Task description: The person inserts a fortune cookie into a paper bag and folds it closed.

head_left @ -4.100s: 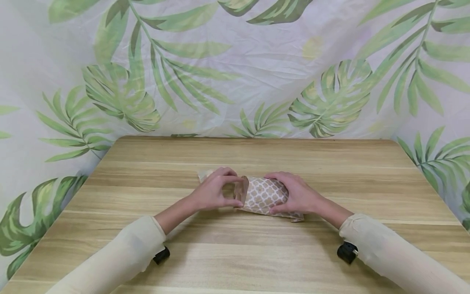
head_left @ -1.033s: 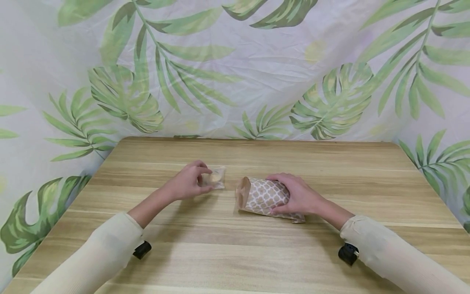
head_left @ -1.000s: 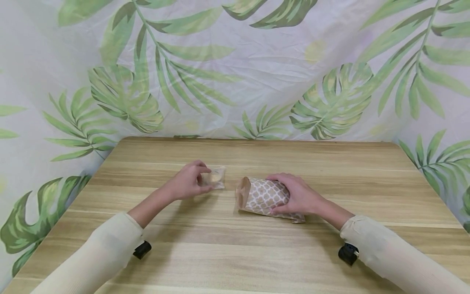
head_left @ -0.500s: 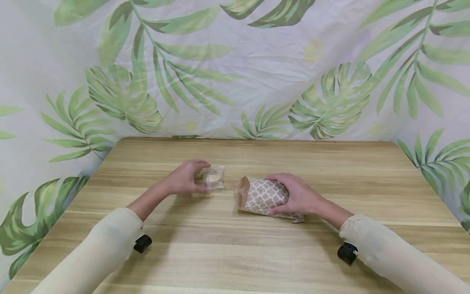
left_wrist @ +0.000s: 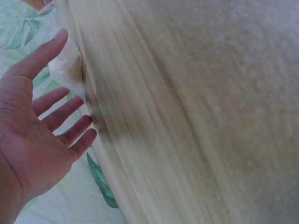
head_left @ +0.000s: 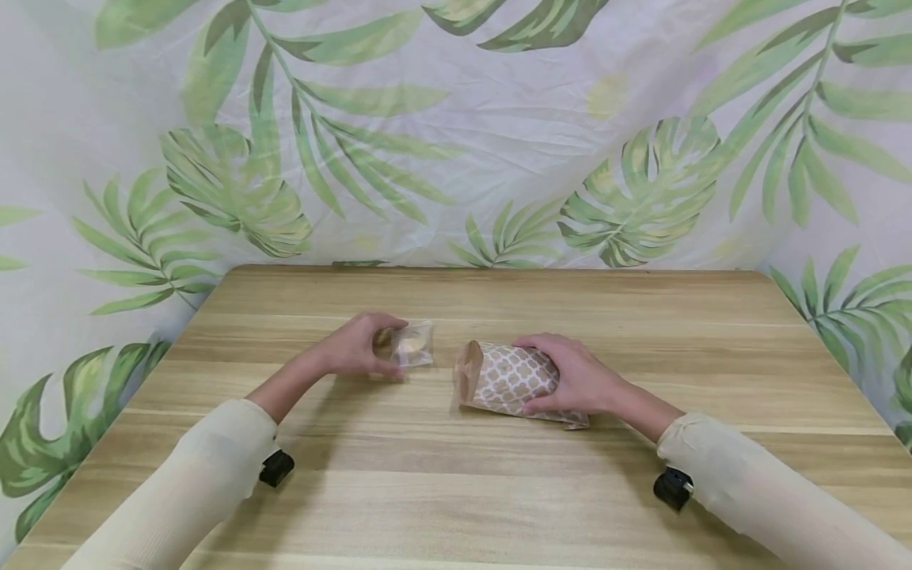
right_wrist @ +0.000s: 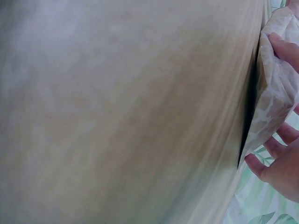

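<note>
A small clear packet (head_left: pixel 413 344) with a pale, yellowish round item inside lies on the table left of centre. My left hand (head_left: pixel 356 345) is at its left side, thumb and fingers spread apart; whether the fingertips touch the packet I cannot tell. In the left wrist view the left hand (left_wrist: pixel 42 112) shows an uncurled palm, the packet (left_wrist: pixel 67 65) just beyond the thumb. To the right, a brown paper bag (head_left: pixel 509 376) with a white lattice pattern lies on its side, mouth facing left. My right hand (head_left: pixel 580 376) grips its closed end from the right.
The wooden table (head_left: pixel 470 507) reaches back to a leaf-printed cloth (head_left: pixel 513 142) hanging behind it. A black wrist device (head_left: pixel 276 469) sits under the left sleeve, and another black device (head_left: pixel 673 488) under the right one.
About four seconds ago my left hand was at the bag's mouth; it has since moved left to the packet. Over the last second its fingers have spread wider. The right hand keeps its grip.
</note>
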`<state>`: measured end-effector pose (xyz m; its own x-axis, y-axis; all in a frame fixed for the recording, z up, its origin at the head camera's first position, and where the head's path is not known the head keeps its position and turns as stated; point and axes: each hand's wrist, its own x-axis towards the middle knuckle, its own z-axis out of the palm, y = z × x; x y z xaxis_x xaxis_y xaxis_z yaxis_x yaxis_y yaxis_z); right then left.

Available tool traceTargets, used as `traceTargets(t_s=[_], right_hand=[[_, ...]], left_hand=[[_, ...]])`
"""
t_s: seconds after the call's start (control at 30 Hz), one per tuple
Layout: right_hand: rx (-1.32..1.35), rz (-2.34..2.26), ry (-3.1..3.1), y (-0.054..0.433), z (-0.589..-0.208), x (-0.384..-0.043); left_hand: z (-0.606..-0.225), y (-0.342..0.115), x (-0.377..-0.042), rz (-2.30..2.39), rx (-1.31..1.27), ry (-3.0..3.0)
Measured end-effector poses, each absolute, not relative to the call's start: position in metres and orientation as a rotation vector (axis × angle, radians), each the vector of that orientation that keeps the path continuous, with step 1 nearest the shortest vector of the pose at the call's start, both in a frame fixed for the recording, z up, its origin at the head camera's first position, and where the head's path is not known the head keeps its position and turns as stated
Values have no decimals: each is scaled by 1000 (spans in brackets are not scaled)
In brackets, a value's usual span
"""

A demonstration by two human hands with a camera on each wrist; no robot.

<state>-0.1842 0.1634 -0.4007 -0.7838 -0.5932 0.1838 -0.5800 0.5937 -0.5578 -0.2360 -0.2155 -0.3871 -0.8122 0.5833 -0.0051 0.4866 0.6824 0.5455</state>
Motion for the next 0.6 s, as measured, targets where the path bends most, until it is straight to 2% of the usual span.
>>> traceTargets(t_s=[0.6], right_hand=[[-1018,-965,2779,163,-401,-183]], left_hand=[[-385,-216,-230,858,810,2707]])
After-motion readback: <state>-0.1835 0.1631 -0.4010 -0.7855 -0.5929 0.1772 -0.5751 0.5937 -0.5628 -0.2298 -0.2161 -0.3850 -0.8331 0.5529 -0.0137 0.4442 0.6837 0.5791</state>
